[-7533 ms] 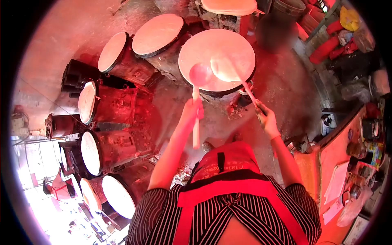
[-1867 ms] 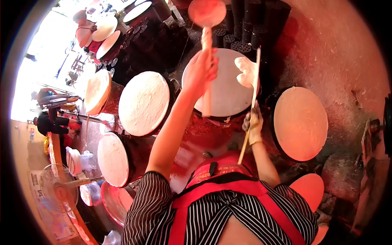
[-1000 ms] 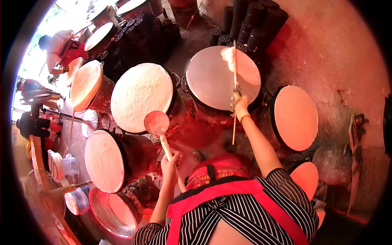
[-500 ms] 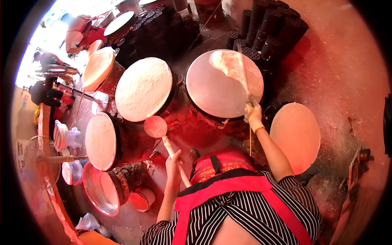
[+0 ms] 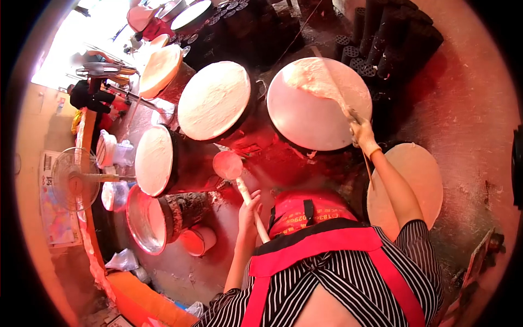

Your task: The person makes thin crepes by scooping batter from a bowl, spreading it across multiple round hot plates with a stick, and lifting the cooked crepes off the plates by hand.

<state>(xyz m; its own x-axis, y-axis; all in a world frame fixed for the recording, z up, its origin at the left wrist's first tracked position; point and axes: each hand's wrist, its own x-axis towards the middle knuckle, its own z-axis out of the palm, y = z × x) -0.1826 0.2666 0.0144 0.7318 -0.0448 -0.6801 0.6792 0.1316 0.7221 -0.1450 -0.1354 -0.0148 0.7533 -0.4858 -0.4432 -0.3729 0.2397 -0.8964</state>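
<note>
My left hand [image 5: 249, 210] is closed round the wooden handle of a round ladle [image 5: 227, 165], held low between two stoves. My right hand [image 5: 362, 134] grips a long thin stick [image 5: 333, 82] that lies across the round griddle [image 5: 297, 126] in front of me. Pale batter [image 5: 310, 78] covers the far part of that griddle, along the stick; the near left part is bare grey. Just left stands another griddle wholly coated in batter [image 5: 214, 101]. A coated round griddle [image 5: 408, 180] lies under my right forearm.
More coated griddles [image 5: 154, 161] stand at the left, near a metal basin [image 5: 146, 220] and a red bucket [image 5: 197, 240]. Black perforated cylinders [image 5: 381, 43] are stacked at the back. A fan [image 5: 75, 179] stands far left. Other people [image 5: 90, 98] are at the upper left.
The view has turned, shifting the griddles rightward. The batter now spreads across more of the front griddle, with the stick tilted over it. The ladle came down from above the griddle to the lower left.
</note>
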